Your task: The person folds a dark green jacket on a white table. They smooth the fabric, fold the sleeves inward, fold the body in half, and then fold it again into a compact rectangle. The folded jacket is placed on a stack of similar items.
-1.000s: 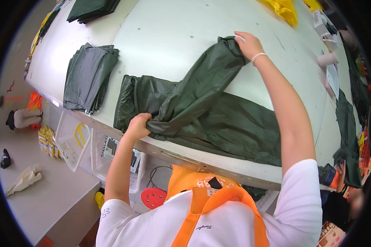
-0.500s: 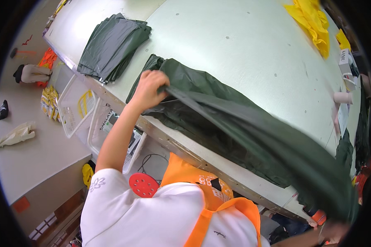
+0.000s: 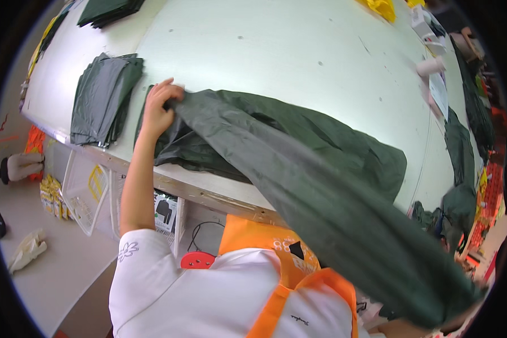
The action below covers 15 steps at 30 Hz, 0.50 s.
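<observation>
My left hand point(image 3: 162, 107) is closed on one end of a dark green waterproof garment point(image 3: 327, 208), with thumb and fingers pinching its edge. The lifted layer stretches slantwise toward the lower right, smeared by motion. There my right hand point(image 3: 459, 322) grips the other end, blurred and mostly hidden by the cloth. Beneath the lifted layer, more dark green waterproof cloth point(image 3: 372, 152) lies along the table's front edge. Just left of my left hand sits a stack of folded dark green pieces point(image 3: 104, 98).
Another dark green stack point(image 3: 110, 10) lies farther back on the white table point(image 3: 253, 62). White plastic baskets point(image 3: 84, 194) stand below the front edge at left. At right are a pale roll point(image 3: 431, 66), a white box point(image 3: 422, 25) and hanging dark cloth point(image 3: 459, 146).
The lifted layer has spread wider and swung toward me, over the apron. Both hands still hold its ends. The whole view has shifted, with table items now lower and farther left.
</observation>
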Tool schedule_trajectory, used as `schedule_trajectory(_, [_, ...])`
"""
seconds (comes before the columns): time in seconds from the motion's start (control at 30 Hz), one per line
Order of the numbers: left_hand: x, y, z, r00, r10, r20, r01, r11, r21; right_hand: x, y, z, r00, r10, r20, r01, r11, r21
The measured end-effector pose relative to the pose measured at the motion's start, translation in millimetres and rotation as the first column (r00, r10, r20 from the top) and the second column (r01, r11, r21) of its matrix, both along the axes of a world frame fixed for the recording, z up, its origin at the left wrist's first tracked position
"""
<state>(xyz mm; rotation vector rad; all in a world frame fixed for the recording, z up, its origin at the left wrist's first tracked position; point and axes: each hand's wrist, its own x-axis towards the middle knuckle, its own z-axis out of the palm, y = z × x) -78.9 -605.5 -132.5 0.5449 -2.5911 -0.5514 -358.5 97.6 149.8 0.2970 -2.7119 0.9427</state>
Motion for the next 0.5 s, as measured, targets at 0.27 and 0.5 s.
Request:
schedule_trajectory(0.27, [23.2,5.5,-14.5,0.904,0.203,0.377,-0.155,0.976,-0.155,-142.5,-91.7,-246.6,0.963,0.22,0.157,-0.224,0.975,0.004])
schedule_trajectory(0.5, [-40.2,151.7,9.4,0.908,0.092,0.41,-0.039,0.99,-0.135,-172.0,-98.6,-333.8,0.864,0.212,0.456,-0.166,0.976,-0.139])
